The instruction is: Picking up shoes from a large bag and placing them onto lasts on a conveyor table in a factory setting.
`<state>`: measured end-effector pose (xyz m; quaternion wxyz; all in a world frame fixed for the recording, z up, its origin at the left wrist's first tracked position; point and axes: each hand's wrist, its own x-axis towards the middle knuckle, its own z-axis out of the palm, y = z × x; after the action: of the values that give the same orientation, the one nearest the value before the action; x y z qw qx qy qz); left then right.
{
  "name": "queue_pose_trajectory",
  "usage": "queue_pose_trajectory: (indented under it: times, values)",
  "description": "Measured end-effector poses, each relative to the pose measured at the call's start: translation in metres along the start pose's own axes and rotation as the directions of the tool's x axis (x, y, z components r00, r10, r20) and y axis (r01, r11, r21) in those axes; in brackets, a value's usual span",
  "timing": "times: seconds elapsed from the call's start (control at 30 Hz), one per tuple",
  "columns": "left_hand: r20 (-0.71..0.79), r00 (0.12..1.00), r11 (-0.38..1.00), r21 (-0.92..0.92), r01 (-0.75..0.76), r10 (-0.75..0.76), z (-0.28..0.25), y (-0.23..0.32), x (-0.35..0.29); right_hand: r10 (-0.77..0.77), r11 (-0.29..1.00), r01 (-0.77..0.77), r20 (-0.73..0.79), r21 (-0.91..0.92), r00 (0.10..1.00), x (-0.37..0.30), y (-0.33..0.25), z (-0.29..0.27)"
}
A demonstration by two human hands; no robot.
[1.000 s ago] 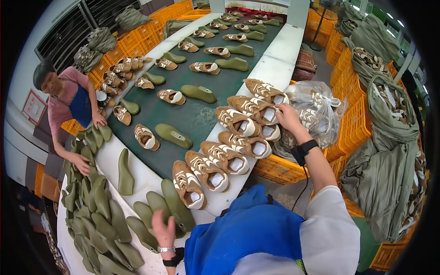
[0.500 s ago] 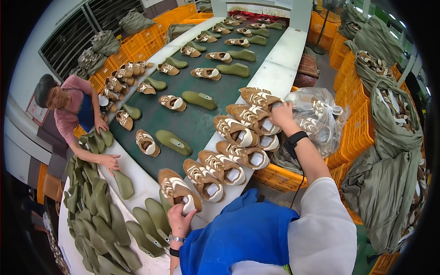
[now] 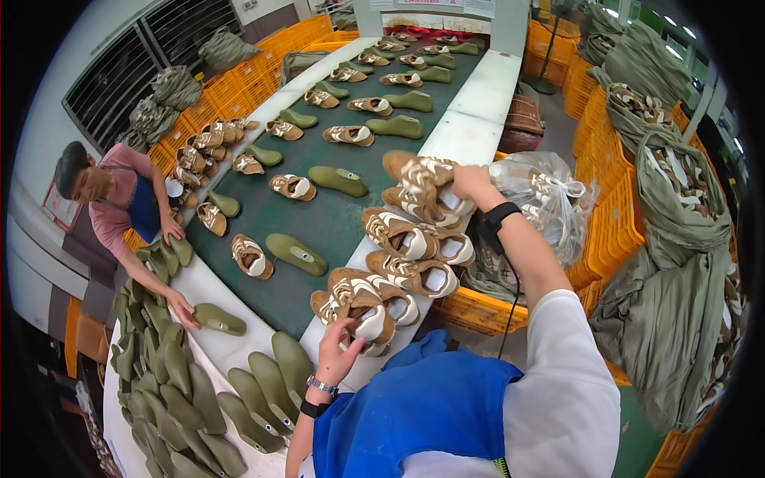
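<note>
Brown and white lace-up shoes lie grouped on the white ledge in front of me. My left hand (image 3: 340,348) grips the heel of one brown sneaker (image 3: 351,293), which rests over another shoe at the near end of the group. At the group's far end, my right hand (image 3: 473,184) holds a second brown sneaker (image 3: 416,170) by its heel, raised and slightly smeared by motion. Between them lie more sneakers (image 3: 396,233), heels toward me. To the left of my left hand, several green shoe lasts (image 3: 272,381) lie side by side.
A green conveyor belt (image 3: 256,202) carries shoes and lasts. On the left, a co-worker's hand (image 3: 184,309) touches a green last (image 3: 219,319) beside a heap of lasts (image 3: 171,398). Orange crates (image 3: 613,231) and a clear bag of shoes (image 3: 546,209) stand on the right.
My left hand has carried its sneaker rightward onto the group. My right hand has lifted a sneaker at the far end. The co-worker's hand has shifted and the last beside it has turned.
</note>
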<state>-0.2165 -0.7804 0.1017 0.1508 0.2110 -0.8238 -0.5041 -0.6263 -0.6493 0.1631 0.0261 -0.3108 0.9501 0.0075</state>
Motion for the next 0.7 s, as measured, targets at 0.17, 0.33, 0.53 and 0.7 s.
queue_pose_trajectory:
  times: [0.17, 0.33, 0.53, 0.7]
  values:
    - [-0.139, 0.989, 0.973, 0.230, -0.020, 0.054, 0.001, -0.027, -0.002, -0.233, 0.943, 0.199, 0.106, 0.266, 0.967, -0.027, -0.030, -0.041]
    - [0.254, 0.963, 0.994, 0.077, 0.073, -0.090, 0.008, -0.027, -0.010, -0.626, 0.771, 0.554, 0.218, 0.315, 0.748, -0.076, -0.103, 0.005]
    - [0.285, 0.941, 0.983, 0.047, 0.177, -0.182, -0.014, -0.011, -0.029, -0.505, 0.822, 0.350, 0.292, 0.449, 0.812, -0.049, -0.084, 0.009]
    - [0.168, 0.970, 0.957, 0.260, 0.129, -0.177, -0.039, -0.019, -0.042, -0.060, 0.998, 0.058, -0.083, -0.019, 0.995, 0.008, 0.011, 0.071]
